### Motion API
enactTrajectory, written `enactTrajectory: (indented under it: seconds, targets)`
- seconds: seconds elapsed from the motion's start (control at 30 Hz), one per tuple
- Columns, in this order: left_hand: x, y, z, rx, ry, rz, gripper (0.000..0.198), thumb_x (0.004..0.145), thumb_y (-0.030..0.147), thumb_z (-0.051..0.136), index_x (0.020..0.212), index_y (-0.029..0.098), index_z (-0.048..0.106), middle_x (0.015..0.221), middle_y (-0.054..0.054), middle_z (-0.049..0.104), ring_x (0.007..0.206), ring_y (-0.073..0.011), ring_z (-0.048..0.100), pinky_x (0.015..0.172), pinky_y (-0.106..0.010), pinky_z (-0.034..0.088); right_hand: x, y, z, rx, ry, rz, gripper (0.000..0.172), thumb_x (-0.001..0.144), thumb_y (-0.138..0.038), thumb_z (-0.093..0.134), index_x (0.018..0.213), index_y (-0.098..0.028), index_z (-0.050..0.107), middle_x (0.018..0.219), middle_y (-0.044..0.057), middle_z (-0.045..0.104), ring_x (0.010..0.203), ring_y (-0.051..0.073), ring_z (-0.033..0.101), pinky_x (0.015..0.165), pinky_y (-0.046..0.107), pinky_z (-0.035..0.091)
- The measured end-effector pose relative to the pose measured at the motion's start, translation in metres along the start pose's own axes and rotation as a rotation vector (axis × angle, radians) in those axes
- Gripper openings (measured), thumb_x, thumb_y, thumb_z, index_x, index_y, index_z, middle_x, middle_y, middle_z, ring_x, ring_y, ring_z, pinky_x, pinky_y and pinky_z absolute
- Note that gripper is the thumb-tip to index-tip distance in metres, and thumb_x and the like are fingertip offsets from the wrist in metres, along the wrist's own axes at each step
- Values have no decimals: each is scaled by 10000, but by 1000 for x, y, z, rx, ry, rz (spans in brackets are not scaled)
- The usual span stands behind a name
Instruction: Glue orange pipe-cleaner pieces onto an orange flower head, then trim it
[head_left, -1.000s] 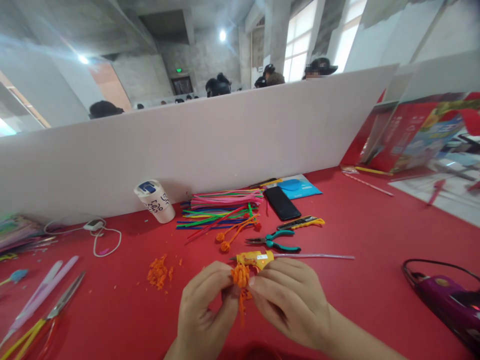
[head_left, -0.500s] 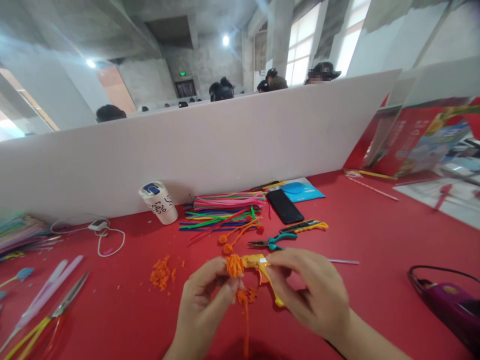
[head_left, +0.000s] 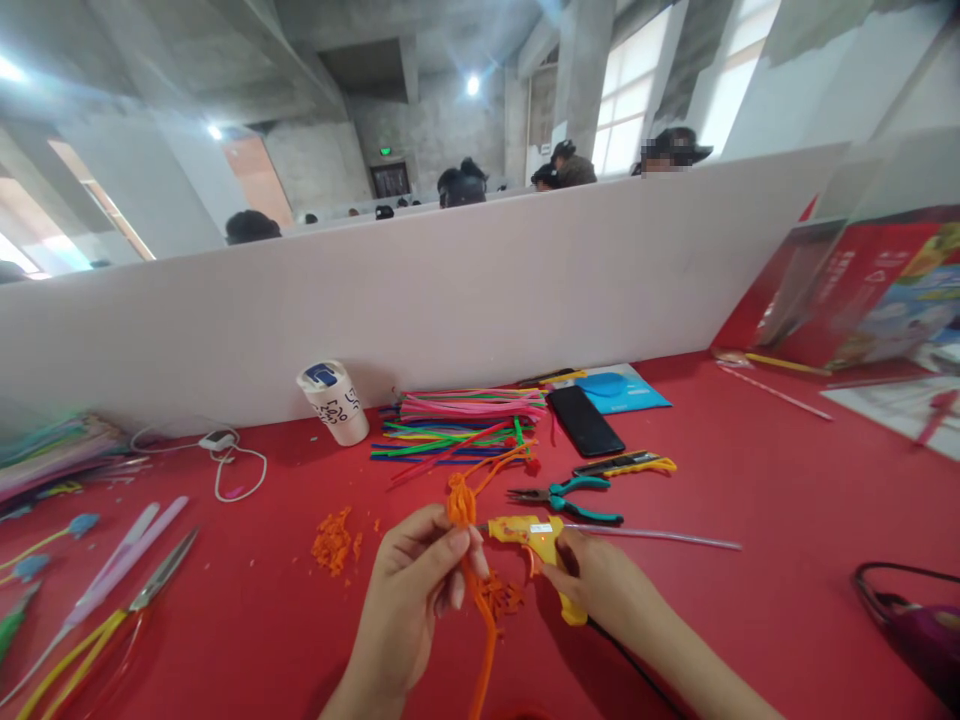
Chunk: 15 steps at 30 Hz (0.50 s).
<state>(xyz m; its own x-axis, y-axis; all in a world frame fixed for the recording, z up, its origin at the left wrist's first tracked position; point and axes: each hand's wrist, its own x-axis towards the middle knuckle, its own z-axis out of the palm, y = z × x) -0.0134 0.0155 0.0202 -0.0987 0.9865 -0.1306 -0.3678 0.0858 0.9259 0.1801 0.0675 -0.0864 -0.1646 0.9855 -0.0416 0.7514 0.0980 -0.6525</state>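
The table [head_left: 750,620] is plain bright red, and the partition [head_left: 525,300] behind it is whitish grey. The pipe-cleaner bundle [head_left: 460,502] is vivid orange, matching the scraps [head_left: 332,542]. The glue gun [head_left: 517,530] is yellow with an orange trigger and a white label. The pliers [head_left: 574,505] have teal handles. The loose pipe cleaners [head_left: 469,405] mix pink, green, blue, yellow and red. The cup [head_left: 345,412] is white with black lettering and a blue-marked lid. The phone [head_left: 585,420] is black. The scissors [head_left: 161,580] pair silvery blades with one yellow and one red handle.
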Motion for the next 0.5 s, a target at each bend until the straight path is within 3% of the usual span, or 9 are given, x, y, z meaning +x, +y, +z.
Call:
enactTrajectory:
  seconds: [0.13,0.23,0.3,0.5]
  targets:
    - [6,-1,-3,-36,-3,-13,128,721,248,673,688,134,624,481,14,606,335,-5,382,354,-107,243,5,-2,-4,339,-4,31,191,698,-353,561,628,-185,503,561,-1,547,524,161,522,494,255,351]
    - [9,0,-3,-48,-24,-16,131,760,252,636,705,137,612,463,27,590,316,3,348,331,-99,210,2,-10,-22,637,-48,33,327,701,-485,556,770,-166,547,649,7,570,579,160,558,525,266,429]
    - [10,1,-3,-64,-24,-31,128,771,256,624,717,142,603,453,34,583,307,3,331,321,-96,205,-2,-18,-37,803,-86,41,360,704,-484,569,872,-166,549,737,27,594,613,155,579,561,277,459]
    - [9,4,-2,-65,-11,-43,143,762,275,631,712,149,586,441,39,579,293,2,324,308,-89,208,-20,-50,-63,1098,-285,-22,318,654,-438,597,810,-166,549,512,-36,480,378,72,357,365,197,269]
